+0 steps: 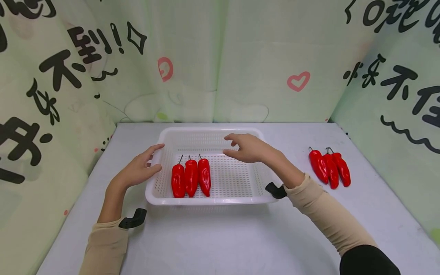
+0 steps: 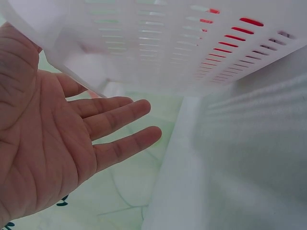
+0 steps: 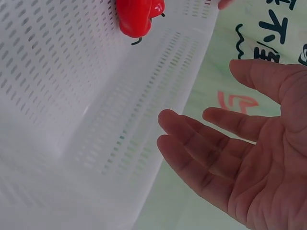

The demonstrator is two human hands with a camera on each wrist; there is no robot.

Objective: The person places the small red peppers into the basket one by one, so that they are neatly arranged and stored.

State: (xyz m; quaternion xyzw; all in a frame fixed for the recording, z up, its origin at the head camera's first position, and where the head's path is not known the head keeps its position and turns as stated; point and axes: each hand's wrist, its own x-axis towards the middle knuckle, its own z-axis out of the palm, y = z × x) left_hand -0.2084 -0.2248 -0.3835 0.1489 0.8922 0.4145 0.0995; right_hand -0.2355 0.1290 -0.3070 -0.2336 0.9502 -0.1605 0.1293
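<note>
A white perforated plastic basket (image 1: 213, 201) stands on the table, with three red peppers (image 1: 191, 177) side by side in its left half, stems toward the back. At the basket's left rim is my left hand (image 1: 141, 168), its thumb at the edge. In the left wrist view, that hand's fingers (image 2: 120, 115) extend loosely beside the basket's outer wall without curling round it. My right hand (image 1: 249, 148) hovers over the right back part of the basket. Its fingers are relaxed and slightly bent, with nothing between them, as the right wrist view also shows.
Three more red peppers (image 1: 330, 168) lie close together on the white table (image 1: 213, 240), right of the basket. Pale green curtains (image 1: 254, 49) with dark lettering and pink hearts enclose the table at the back and both sides.
</note>
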